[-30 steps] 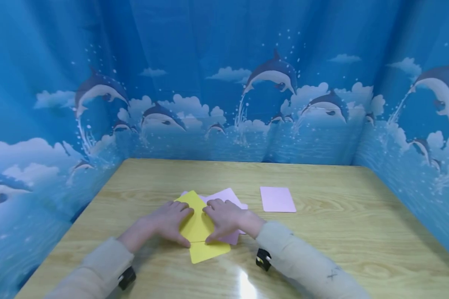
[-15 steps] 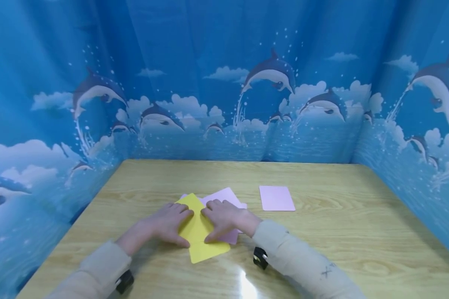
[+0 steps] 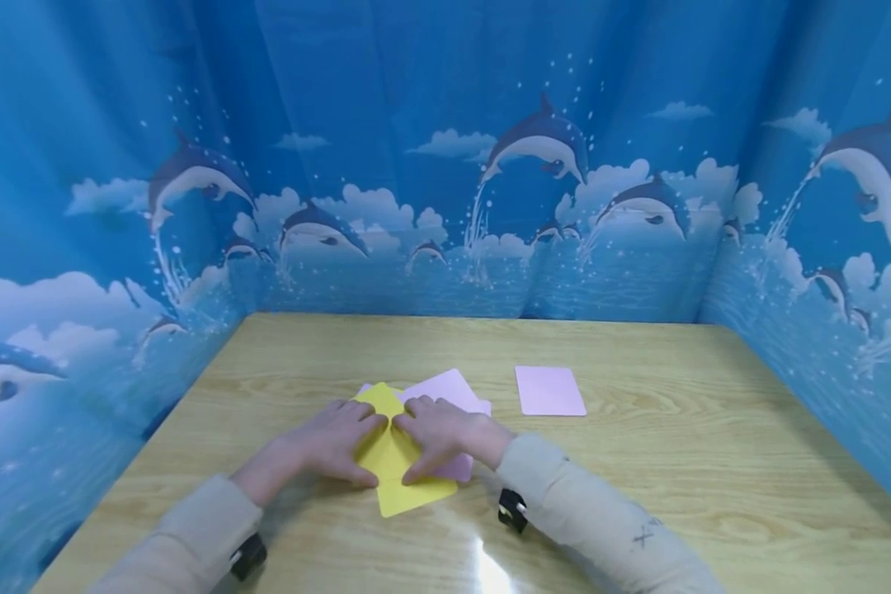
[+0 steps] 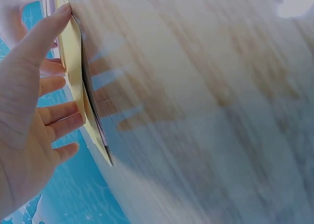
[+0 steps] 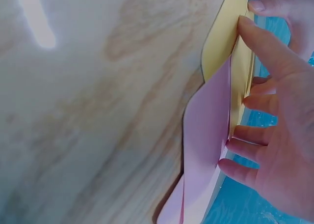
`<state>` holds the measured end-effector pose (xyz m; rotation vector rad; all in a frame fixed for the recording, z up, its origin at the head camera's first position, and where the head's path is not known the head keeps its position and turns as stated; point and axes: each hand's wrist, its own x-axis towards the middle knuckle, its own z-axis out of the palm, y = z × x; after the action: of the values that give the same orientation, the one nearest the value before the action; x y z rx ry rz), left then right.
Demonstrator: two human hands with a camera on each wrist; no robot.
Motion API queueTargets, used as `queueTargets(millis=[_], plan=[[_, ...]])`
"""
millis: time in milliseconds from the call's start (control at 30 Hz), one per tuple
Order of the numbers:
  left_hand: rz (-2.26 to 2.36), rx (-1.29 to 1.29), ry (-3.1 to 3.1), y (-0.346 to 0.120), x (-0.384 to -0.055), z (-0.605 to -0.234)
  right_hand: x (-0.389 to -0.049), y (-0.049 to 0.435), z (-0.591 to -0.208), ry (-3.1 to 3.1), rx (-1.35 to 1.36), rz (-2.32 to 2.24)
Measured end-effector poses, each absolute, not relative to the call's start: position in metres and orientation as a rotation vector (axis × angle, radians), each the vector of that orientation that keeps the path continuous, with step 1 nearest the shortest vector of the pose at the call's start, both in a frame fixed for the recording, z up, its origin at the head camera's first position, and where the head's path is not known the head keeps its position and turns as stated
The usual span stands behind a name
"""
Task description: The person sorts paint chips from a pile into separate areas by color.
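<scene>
Yellow square cards (image 3: 416,495) lie overlapped on a loose pile of pink cards (image 3: 441,386) at the middle of the table. Fingertips and thumb of my left hand (image 3: 334,441) rest on the yellow ones from the left. From the right, my right hand (image 3: 445,433) touches them likewise, its fingers spread. The two hands nearly meet over the pile. In the left wrist view, the left thumb lies on a slightly bowed yellow card (image 4: 73,52). A pink card (image 5: 208,116) sticks out below the right fingers in the right wrist view.
One pink card (image 3: 551,391) lies apart, right of the pile, on the wood-grain table (image 3: 683,462). A blue dolphin curtain (image 3: 416,165) hangs around the table's back and sides. Black wrist devices (image 3: 512,510) sit under both sleeves.
My right hand has edged left, so the gap between the hands is narrower. The line across the lower yellow cards shows less clearly. The separate pink card stays put.
</scene>
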<state>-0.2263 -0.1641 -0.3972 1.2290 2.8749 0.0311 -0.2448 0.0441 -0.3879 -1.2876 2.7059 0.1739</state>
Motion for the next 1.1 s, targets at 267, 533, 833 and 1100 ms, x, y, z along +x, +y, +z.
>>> queueTargets(millis=[267, 533, 833, 1100], plan=[[0.039, 1.196, 2.867, -0.162, -0.224, -0.392, -0.245, 0.042, -0.387, 2.715, -1.273, 0.16], [0.035, 1.141, 2.839, -0.161, -0.223, -0.391, -0.244, 0.042, -0.388, 2.722, -1.345, 0.312], [0.085, 1.121, 2.859, -0.162, -0.223, -0.39, -0.247, 0.046, -0.384, 2.727, -1.355, 0.228], [0.104, 1.189, 2.914, -0.156, -0.227, -0.386, -0.251, 0.062, -0.376, 2.755, -1.383, 0.165]])
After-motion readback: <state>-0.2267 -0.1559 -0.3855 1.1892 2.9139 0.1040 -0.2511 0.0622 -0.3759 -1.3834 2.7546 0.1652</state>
